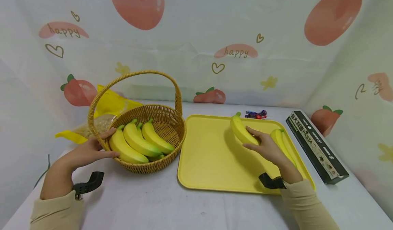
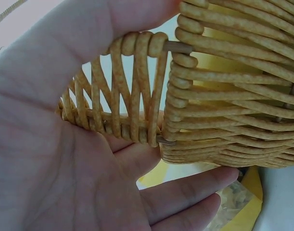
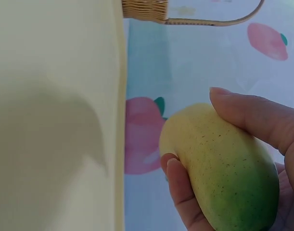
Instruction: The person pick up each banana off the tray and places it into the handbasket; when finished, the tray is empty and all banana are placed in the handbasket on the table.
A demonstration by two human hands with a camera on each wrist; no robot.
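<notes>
My right hand (image 1: 265, 146) grips a yellow banana (image 1: 242, 130) above the yellow tray (image 1: 208, 155); in the right wrist view the banana's green end (image 3: 243, 202) points toward the camera. Another banana (image 1: 280, 143) lies at the tray's right side, partly hidden by the hand and forearm. At the left, my left hand (image 1: 89, 151) holds the woven basket (image 1: 144, 168) where its handle meets the rim, thumb on the near side. Between thumb and fingers, the handle's lattice base (image 2: 132, 91) shows in the left wrist view. Several bananas (image 1: 139, 143) lie together in the basket.
A black pasta box (image 1: 316, 146) lies right of the tray. Small wrapped candies (image 1: 256, 114) sit behind the tray's back edge. Behind the basket is a yellow bag (image 1: 113, 103) with a see-through part. A printed cloth backdrop (image 1: 190, 52) rises behind the white table (image 1: 153, 202).
</notes>
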